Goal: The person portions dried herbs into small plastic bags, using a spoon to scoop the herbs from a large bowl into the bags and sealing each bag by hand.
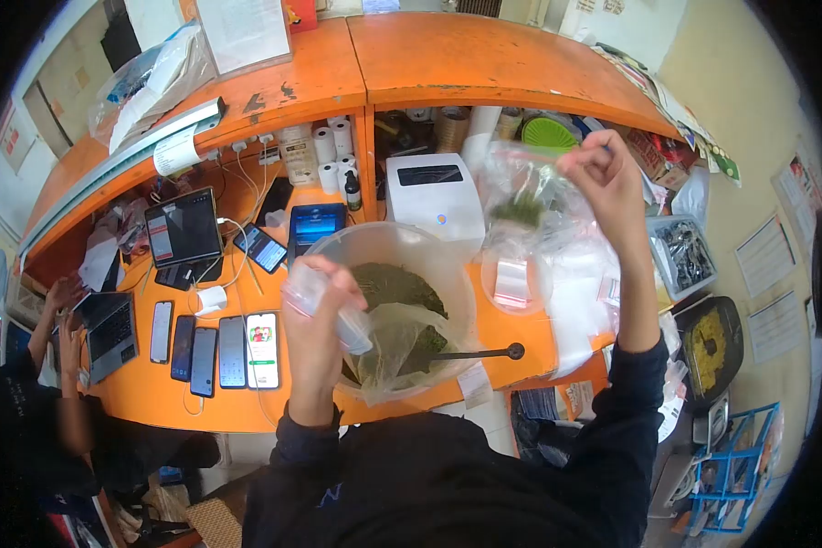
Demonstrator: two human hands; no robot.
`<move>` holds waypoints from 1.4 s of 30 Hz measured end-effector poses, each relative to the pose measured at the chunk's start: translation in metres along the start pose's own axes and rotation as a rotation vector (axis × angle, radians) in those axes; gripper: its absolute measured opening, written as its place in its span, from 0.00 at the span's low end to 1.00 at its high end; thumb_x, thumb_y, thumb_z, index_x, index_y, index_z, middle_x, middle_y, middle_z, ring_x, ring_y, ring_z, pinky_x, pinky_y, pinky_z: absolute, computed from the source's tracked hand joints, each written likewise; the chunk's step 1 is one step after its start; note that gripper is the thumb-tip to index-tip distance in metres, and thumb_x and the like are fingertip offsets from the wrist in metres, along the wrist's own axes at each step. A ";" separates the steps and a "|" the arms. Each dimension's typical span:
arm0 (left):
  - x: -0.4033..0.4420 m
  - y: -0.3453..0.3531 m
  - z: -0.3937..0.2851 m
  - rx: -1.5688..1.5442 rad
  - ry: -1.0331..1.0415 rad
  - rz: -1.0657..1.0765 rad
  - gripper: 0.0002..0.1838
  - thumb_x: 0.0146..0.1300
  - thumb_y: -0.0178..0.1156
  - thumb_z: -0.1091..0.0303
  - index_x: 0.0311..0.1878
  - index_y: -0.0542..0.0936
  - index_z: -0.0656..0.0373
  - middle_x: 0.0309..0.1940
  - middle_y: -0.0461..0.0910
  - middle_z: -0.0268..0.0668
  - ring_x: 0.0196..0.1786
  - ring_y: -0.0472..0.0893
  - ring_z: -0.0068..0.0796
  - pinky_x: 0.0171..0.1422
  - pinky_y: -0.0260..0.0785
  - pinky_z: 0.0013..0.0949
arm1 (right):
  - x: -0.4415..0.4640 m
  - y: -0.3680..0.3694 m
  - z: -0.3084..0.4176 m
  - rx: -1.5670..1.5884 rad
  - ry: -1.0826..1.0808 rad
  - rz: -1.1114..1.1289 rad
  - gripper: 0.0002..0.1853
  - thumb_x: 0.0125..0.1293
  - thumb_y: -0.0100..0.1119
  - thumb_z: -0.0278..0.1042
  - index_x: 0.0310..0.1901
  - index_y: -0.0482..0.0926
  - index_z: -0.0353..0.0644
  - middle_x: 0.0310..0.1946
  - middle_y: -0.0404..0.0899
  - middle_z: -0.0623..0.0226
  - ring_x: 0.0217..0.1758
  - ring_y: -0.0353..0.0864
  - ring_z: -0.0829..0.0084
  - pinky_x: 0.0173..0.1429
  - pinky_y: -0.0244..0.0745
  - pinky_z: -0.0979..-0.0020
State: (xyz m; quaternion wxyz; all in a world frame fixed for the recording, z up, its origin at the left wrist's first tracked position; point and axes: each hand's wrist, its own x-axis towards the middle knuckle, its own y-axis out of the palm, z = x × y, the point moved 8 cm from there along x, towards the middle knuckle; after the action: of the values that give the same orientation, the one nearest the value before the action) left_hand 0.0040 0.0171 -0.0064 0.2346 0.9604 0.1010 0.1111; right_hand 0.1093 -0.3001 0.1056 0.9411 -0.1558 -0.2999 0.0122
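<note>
My right hand [603,178] is raised at the right, its fingers closed on the top edge of a clear plastic bag [521,196] with some green stuff at its bottom. At the left of a large translucent bucket [461,274], my left hand [315,315] is wrapped round clear plastic that looks like a cup or small bags [354,336]. Dark green powdery material [397,281] fills part of the bucket. A thin plastic bag [388,352] hangs over its near rim, and a dark long-handled spoon [475,353] lies across the rim.
Several phones [205,361] lie on the orange desk [155,406] at the left, beside a laptop [110,333] with a co-worker's hands [64,320]. A white machine [437,205] stands behind the bucket. A round tub of small bags [513,279] sits right of it.
</note>
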 end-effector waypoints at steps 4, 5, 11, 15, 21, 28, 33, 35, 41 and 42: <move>0.002 -0.019 0.015 -0.222 -0.120 -0.147 0.10 0.62 0.59 0.69 0.42 0.68 0.55 0.31 0.72 0.32 0.33 0.76 0.27 0.36 0.69 0.27 | 0.032 -0.048 -0.104 -0.158 0.041 -0.134 0.17 0.56 0.66 0.25 0.43 0.69 0.40 0.35 0.81 0.63 0.36 0.80 0.78 0.42 0.73 0.78; 0.003 -0.023 0.017 -0.271 -0.121 -0.175 0.10 0.63 0.59 0.68 0.42 0.68 0.54 0.31 0.72 0.33 0.33 0.76 0.27 0.36 0.69 0.27 | 0.033 -0.051 -0.125 -0.265 0.049 -0.135 0.17 0.55 0.67 0.27 0.43 0.70 0.40 0.35 0.82 0.62 0.37 0.80 0.77 0.42 0.73 0.76; 0.001 -0.038 0.013 -0.210 -0.082 -0.220 0.09 0.64 0.60 0.63 0.40 0.72 0.55 0.31 0.75 0.31 0.33 0.76 0.19 0.35 0.69 0.25 | 0.019 0.014 -0.140 -0.706 -0.123 0.052 0.15 0.56 0.66 0.37 0.42 0.76 0.40 0.33 0.82 0.64 0.37 0.80 0.74 0.43 0.72 0.70; 0.001 -0.027 0.011 -0.297 -0.069 -0.164 0.10 0.64 0.60 0.62 0.40 0.72 0.55 0.30 0.74 0.29 0.32 0.75 0.17 0.35 0.67 0.23 | -0.036 0.162 0.018 -0.101 0.057 0.664 0.11 0.60 0.63 0.34 0.41 0.77 0.37 0.32 0.79 0.68 0.36 0.78 0.79 0.44 0.72 0.75; -0.008 -0.017 0.001 -0.308 -0.015 -0.142 0.10 0.63 0.61 0.64 0.40 0.72 0.56 0.31 0.72 0.27 0.31 0.73 0.15 0.33 0.65 0.22 | -0.059 0.225 0.059 0.158 0.100 0.708 0.11 0.59 0.65 0.35 0.34 0.76 0.37 0.24 0.78 0.70 0.27 0.77 0.81 0.33 0.71 0.79; -0.020 -0.023 -0.006 -0.448 -0.068 0.033 0.09 0.62 0.61 0.65 0.39 0.72 0.57 0.26 0.72 0.28 0.28 0.71 0.14 0.32 0.63 0.19 | -0.030 0.197 0.079 0.342 0.096 0.626 0.09 0.65 0.57 0.31 0.30 0.71 0.38 0.24 0.79 0.69 0.29 0.77 0.83 0.36 0.73 0.80; -0.026 -0.020 -0.028 0.053 0.127 -0.013 0.08 0.64 0.59 0.67 0.32 0.77 0.61 0.21 0.74 0.28 0.23 0.70 0.12 0.29 0.61 0.19 | -0.031 0.187 0.088 0.308 0.106 0.596 0.09 0.65 0.57 0.30 0.31 0.71 0.36 0.24 0.79 0.68 0.28 0.77 0.83 0.37 0.72 0.80; -0.029 -0.012 -0.039 0.149 0.167 -0.017 0.08 0.63 0.59 0.68 0.29 0.78 0.61 0.21 0.75 0.28 0.23 0.70 0.12 0.29 0.60 0.19 | -0.031 0.181 0.085 0.176 0.091 0.531 0.10 0.62 0.61 0.32 0.32 0.72 0.36 0.27 0.78 0.67 0.32 0.77 0.79 0.40 0.73 0.77; -0.042 -0.009 -0.060 0.344 0.539 -0.071 0.05 0.57 0.63 0.76 0.27 0.77 0.63 0.20 0.74 0.29 0.23 0.71 0.16 0.28 0.59 0.20 | -0.065 0.175 0.142 -0.361 -0.565 0.354 0.17 0.52 0.68 0.39 0.40 0.75 0.42 0.39 0.73 0.60 0.46 0.71 0.58 0.58 0.66 0.58; -0.043 -0.007 -0.061 0.363 0.562 -0.061 0.06 0.56 0.64 0.76 0.26 0.77 0.63 0.20 0.74 0.30 0.23 0.71 0.16 0.28 0.59 0.21 | -0.075 0.186 0.139 -0.228 -0.473 0.556 0.16 0.52 0.68 0.38 0.40 0.75 0.42 0.37 0.73 0.61 0.45 0.72 0.58 0.60 0.66 0.57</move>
State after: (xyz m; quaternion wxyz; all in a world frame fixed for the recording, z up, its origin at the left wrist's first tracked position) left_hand -0.0541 0.0385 0.0357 0.0261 0.9148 0.2084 0.3449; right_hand -0.0183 -0.0920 0.1145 0.7833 -0.3279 -0.4545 0.2691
